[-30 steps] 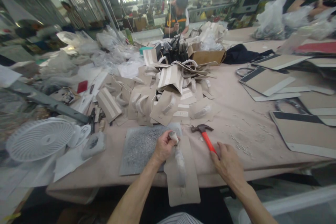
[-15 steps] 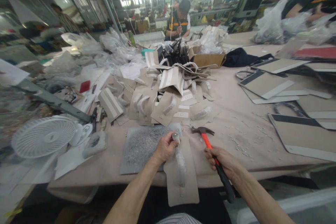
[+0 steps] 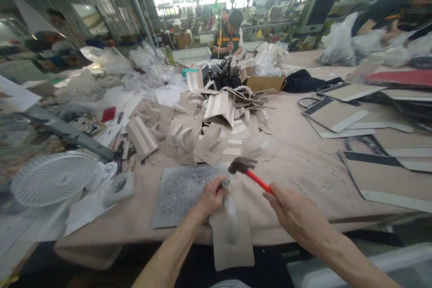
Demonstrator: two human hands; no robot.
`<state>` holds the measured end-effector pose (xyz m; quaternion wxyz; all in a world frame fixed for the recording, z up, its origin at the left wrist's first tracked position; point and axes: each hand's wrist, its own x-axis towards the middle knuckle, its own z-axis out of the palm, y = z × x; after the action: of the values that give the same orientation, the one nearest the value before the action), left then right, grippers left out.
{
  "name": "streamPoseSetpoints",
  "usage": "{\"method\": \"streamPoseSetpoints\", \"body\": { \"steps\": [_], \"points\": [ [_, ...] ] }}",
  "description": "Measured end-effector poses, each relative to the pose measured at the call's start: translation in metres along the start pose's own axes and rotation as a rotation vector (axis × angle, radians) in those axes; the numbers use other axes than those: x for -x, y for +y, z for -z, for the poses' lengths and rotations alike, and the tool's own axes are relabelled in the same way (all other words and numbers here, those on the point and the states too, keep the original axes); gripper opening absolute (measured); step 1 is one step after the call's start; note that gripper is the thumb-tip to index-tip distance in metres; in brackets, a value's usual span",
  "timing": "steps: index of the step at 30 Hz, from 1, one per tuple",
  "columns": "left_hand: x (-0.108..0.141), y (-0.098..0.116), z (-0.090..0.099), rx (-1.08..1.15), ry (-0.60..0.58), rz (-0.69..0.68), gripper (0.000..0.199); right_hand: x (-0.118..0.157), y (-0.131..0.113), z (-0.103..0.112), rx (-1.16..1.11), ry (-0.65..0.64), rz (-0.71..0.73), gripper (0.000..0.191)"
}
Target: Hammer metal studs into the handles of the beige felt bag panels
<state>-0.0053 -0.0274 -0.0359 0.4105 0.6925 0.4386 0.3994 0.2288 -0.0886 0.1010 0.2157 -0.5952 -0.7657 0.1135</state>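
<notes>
My left hand is closed round a short metal punch, held upright over the upper end of a beige panel. A handle wrapped in clear plastic is fixed along that panel, which overhangs the table's near edge. In my right hand is a claw hammer with an orange shaft; its dark head is raised just above and right of the punch, apart from it. Under the panel's upper left lies a worn grey slab, speckled on top.
Beyond the slab is a heap of beige panels with wrapped handles. Larger panels with dark strips lie at the right, near scattered small metal bits. A white fan stands left. A person sits across the table.
My right hand has lifted the hammer and swung its head leftward, toward the punch. The left hand keeps the punch in about the same place on the panel.
</notes>
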Motion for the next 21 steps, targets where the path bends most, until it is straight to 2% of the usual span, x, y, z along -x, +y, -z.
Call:
{"method": "streamPoseSetpoints", "body": {
  "steps": [3, 5, 6, 7, 10, 12, 15, 18, 21],
  "points": [
    [0.000, 0.001, 0.000, -0.025, -0.009, -0.026, 0.015, -0.012, -0.021, 0.031, -0.099, 0.310, -0.074, 0.030],
    [0.000, 0.002, 0.000, -0.032, -0.015, -0.030, 0.016, -0.012, -0.029, 0.032, -0.139, 0.496, -0.104, 0.029],
    [-0.001, 0.003, 0.000, -0.031, -0.015, -0.032, 0.017, -0.009, -0.029, 0.026, -0.134, 0.509, -0.090, 0.029],
    [-0.001, 0.003, 0.001, -0.029, -0.013, -0.032, 0.018, -0.005, -0.027, 0.015, -0.110, 0.453, -0.058, 0.031],
    [-0.001, 0.004, 0.001, -0.018, -0.012, -0.036, 0.021, 0.010, -0.008, -0.023, 0.016, 0.030, 0.016, 0.035],
    [-0.001, 0.004, 0.001, -0.016, -0.015, -0.025, 0.022, 0.015, 0.007, -0.038, 0.079, -0.157, 0.011, 0.032],
    [0.000, 0.003, 0.000, -0.002, -0.006, -0.002, 0.019, 0.012, 0.026, -0.045, 0.075, -0.223, -0.079, 0.030],
    [0.001, 0.002, -0.001, 0.023, -0.005, -0.011, 0.018, 0.002, 0.047, -0.053, 0.040, -0.297, -0.229, 0.032],
    [0.000, 0.003, -0.001, 0.038, 0.010, -0.013, 0.016, -0.006, 0.063, -0.069, 0.130, -0.331, -0.342, 0.031]
  ]
}}
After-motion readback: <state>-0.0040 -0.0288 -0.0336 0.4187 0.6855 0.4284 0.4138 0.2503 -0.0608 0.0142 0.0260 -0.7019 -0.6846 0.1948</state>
